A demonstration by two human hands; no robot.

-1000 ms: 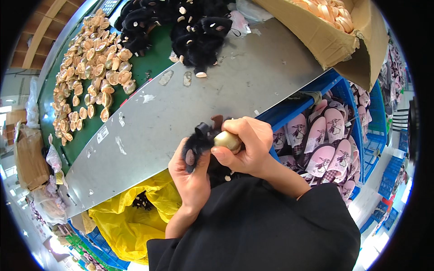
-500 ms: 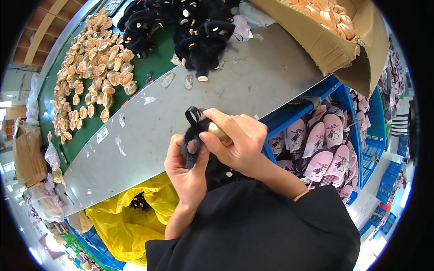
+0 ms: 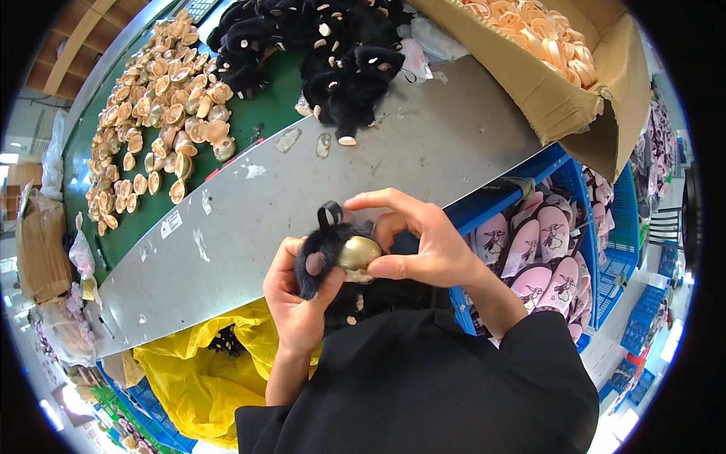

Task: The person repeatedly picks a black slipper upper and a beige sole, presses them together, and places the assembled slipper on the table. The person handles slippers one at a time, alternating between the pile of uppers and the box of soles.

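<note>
My left hand (image 3: 297, 303) grips a small black plush toy (image 3: 323, 247) with a pinkish-grey ear and a black ribbon loop on top. A shiny gold dome-shaped shell (image 3: 358, 256) sits against the plush toy's right side, with a pale edge beneath it. My right hand (image 3: 431, 250) is open around that side. Its thumb tip is at the shell's lower right edge, the index finger reaches out above, and the other fingers bend beside the toy. Both hands are over the near edge of the grey metal tabletop (image 3: 272, 197).
Many gold shells with peach insides (image 3: 155, 121) and a pile of black plush toys (image 3: 348, 83) lie on the far side. A cardboard box (image 3: 522, 76) of peach strips stands at far right. Pink slippers (image 3: 553, 227) fill a blue crate (image 3: 597, 250). A yellow bag (image 3: 189, 386) hangs at near left.
My right hand has loosened from the gold shell and spread its fingers, uncovering the shell. My left hand keeps its grip on the plush toy, and the view has shifted slightly.
</note>
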